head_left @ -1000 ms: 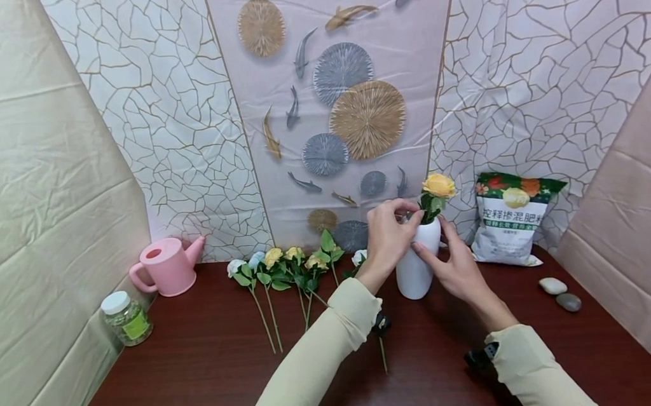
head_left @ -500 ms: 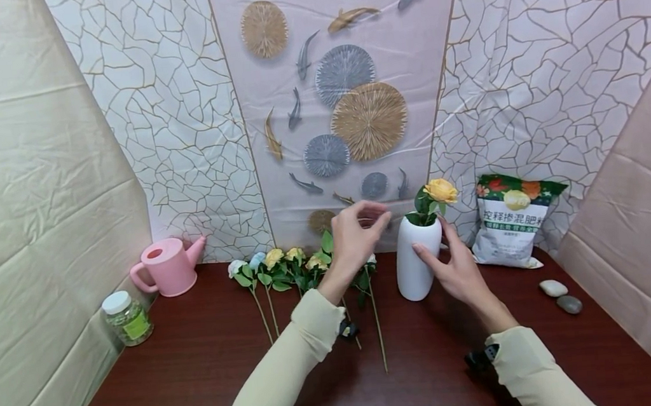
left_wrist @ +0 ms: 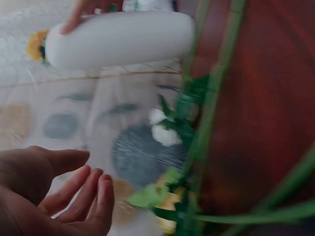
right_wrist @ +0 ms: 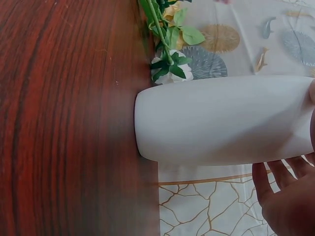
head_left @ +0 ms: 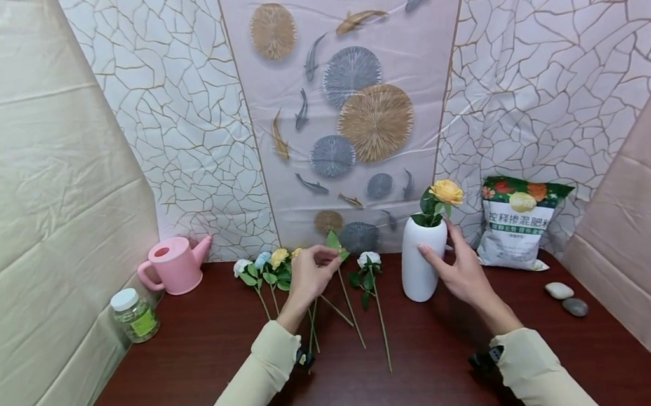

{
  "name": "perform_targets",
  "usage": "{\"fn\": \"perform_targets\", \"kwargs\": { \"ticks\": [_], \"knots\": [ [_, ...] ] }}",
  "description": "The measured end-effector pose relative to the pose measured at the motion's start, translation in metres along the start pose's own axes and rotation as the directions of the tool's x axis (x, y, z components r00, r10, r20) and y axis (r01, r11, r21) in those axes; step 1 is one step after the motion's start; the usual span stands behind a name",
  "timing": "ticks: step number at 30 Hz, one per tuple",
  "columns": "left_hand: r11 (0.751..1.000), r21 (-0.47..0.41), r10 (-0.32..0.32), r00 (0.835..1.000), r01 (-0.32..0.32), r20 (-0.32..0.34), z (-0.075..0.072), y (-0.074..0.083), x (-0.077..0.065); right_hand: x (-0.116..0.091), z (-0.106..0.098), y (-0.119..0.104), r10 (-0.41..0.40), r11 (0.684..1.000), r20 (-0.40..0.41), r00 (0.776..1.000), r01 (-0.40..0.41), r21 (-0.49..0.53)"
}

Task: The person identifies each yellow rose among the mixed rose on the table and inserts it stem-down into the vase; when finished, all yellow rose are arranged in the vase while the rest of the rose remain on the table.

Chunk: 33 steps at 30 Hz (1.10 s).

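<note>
My right hand (head_left: 464, 275) holds the upright white vase (head_left: 415, 269), thumb on its front and fingers around the far right side. In the right wrist view, the vase's base (right_wrist: 147, 125) stands on the table. A yellow rose (head_left: 446, 191) leans out of the vase mouth, its stem hidden inside. My left hand (head_left: 312, 277) is over the row of flowers, with its loosely bent fingers holding nothing in the left wrist view. Near its fingertips is a green leaf (head_left: 334, 240) on a stem. A white rose (head_left: 369, 259) lies between my left hand and the vase.
More flowers lie leftward: a white rose (head_left: 242, 267), a blue one (head_left: 262, 259) and a yellow one (head_left: 279, 257). A pink watering can (head_left: 174, 269) and a lidded jar (head_left: 135, 317) stand at the left. A fertilizer bag (head_left: 513, 226) and two stones (head_left: 575, 307) are at the right.
My left hand has left the rose at the vase mouth and moved left and down to the flower row. The yellow rose stays in the vase; my right hand keeps its hold.
</note>
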<state>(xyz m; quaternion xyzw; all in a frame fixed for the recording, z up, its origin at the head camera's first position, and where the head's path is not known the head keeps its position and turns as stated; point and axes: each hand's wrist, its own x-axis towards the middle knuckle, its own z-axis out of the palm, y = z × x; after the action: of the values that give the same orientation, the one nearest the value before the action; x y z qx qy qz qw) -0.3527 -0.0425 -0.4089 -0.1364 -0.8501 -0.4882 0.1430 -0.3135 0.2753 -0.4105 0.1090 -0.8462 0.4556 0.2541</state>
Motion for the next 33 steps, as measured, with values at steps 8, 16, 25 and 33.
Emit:
{"fn": "perform_targets", "kwargs": {
  "ticks": [8, 16, 25, 33],
  "knots": [
    [0.96, 0.16, -0.26, 0.942, 0.23, 0.21, 0.013, -0.024, -0.009, -0.002, 0.001, 0.003, 0.006, 1.0, 0.0, 1.0, -0.006, 0.003],
    [0.921, 0.259, -0.351, 0.909, 0.292, 0.223, 0.03, -0.022, -0.004, -0.002, 0.003, 0.002, -0.003, 1.0, -0.011, 1.0, 0.003, -0.004],
    [0.916, 0.295, -0.35, 0.9, 0.272, 0.258, 0.039, -0.02, -0.004, -0.001, 0.002, -0.001, -0.003, 1.0, -0.006, 1.0, 0.003, 0.008],
    [0.945, 0.076, -0.327, 0.911, 0.318, 0.253, 0.034, -0.016, 0.002, 0.001, 0.0, 0.0, 0.0, 1.0, -0.008, 1.0, 0.0, 0.009]
  ]
}}
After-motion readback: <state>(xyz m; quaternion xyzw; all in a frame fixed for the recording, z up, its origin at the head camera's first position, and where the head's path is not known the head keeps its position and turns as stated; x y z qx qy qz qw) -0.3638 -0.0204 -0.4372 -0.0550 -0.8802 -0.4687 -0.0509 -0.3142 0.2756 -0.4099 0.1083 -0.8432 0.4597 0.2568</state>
